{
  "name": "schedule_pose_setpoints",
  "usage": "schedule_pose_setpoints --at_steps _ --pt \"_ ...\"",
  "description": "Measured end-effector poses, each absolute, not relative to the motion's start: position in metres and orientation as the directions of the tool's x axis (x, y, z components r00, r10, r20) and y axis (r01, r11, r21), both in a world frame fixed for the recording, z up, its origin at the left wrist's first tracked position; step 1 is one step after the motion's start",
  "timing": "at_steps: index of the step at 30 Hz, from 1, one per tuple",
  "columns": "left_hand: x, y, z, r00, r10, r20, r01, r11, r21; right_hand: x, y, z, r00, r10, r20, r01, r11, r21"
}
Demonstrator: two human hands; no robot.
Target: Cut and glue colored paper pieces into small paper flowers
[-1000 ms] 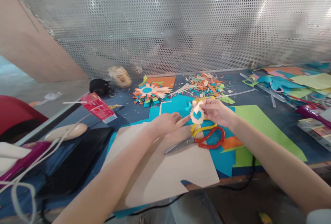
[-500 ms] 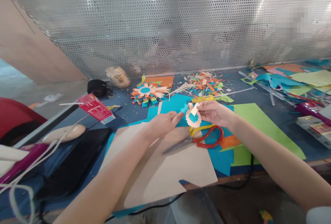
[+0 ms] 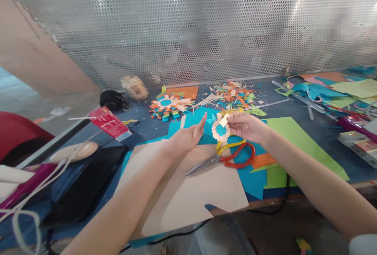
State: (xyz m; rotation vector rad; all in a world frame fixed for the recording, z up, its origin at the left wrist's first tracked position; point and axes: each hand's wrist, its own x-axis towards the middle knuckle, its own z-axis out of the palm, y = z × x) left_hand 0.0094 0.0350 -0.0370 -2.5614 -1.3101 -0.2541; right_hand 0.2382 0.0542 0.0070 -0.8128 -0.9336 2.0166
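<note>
Paper ring [image 3: 220,137], toothed outside, is pinched in the right hand [image 3: 246,126].

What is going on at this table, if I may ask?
The person's right hand pinches a small toothed paper ring. The left hand is beside it, with nothing visible in its grasp. Scissors lie partly on a pale sheet, and a layered paper flower sits farther back.
</note>
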Motion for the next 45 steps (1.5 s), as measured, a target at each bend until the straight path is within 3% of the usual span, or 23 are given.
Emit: schedule_pose_setpoints --at_steps 8,11,14,18,26,32,36,40,45 --pt "0.007 0.029 -0.027 0.573 0.72 0.392 0.754 -0.65 0.092 0.238 0.055 0.008 -0.488 0.844 -0.221 -0.377 -0.432 -0.82" --pt "0.002 0.028 -0.022 0.435 0.766 0.473 0.691 -0.621 0.37 0.239 0.055 0.008 -0.473 0.855 -0.214 -0.386 -0.419 -0.822" --pt "0.0 0.027 -0.014 0.223 0.853 0.471 0.499 -0.515 0.697 0.24 0.056 0.007 -0.473 0.855 -0.212 -0.382 -0.416 -0.825" --pt "0.002 0.022 -0.003 0.097 0.905 0.415 0.226 -0.426 0.876 0.241 0.057 0.005 -0.486 0.849 -0.209 -0.367 -0.415 -0.833" --pt "0.002 0.019 0.002 0.161 0.914 0.373 -0.1 -0.361 0.927 0.24 0.055 0.007 -0.485 0.855 -0.184 -0.38 -0.395 -0.836" --pt "0.01 0.015 0.0 0.186 0.953 0.24 0.116 -0.264 0.957 0.237 0.052 0.008 -0.461 0.877 -0.138 -0.414 -0.35 -0.84" --pt "0.033 0.01 -0.011 0.292 0.95 0.113 0.008 -0.121 0.993 0.233 0.048 0.006 -0.432 0.898 -0.083 -0.444 -0.292 -0.847" --pt "0.049 0.006 -0.014 0.213 0.977 0.033 0.009 -0.036 0.999 0.229 0.046 0.003 -0.436 0.897 -0.073 -0.425 -0.277 -0.862" --pt "0.041 0.006 -0.005 0.081 0.994 0.074 0.041 -0.078 0.996 0.227 0.044 0.003 -0.471 0.878 -0.082 -0.375 -0.284 -0.882"
